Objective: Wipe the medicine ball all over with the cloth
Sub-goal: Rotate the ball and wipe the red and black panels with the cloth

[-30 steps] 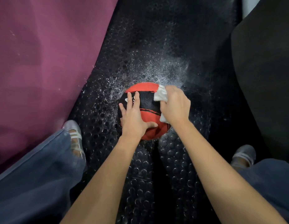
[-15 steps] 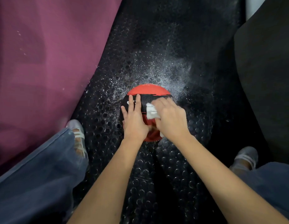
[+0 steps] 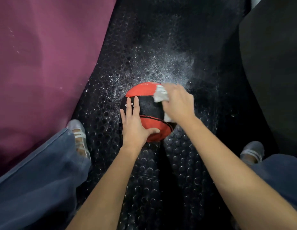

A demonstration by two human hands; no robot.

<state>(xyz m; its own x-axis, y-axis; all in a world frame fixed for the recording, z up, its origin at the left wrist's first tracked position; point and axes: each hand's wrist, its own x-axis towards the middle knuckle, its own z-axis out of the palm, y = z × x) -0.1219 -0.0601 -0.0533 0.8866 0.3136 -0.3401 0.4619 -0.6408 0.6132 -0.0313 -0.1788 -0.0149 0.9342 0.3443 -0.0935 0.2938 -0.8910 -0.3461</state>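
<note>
— On the black studded floor mat [image 3: 144,39], near its middle, what sits there?

— From the head camera, a red and black medicine ball [image 3: 148,108], with white speckles scattered over the mat just beyond it.

— And the hands?

— The left hand [image 3: 133,126] lies flat on the ball's left side, fingers straight and spread, thumb stretched across the lower red band. The right hand [image 3: 178,103] has its fingers curled round a white cloth [image 3: 160,96], pressing it against the ball's upper right side.

— What else is around?

— A maroon mat [image 3: 44,55] along the left edge, a dark pad [image 3: 273,63] along the right, blue trouser legs [image 3: 36,180] and silver shoes [image 3: 78,135] on either side.
</note>
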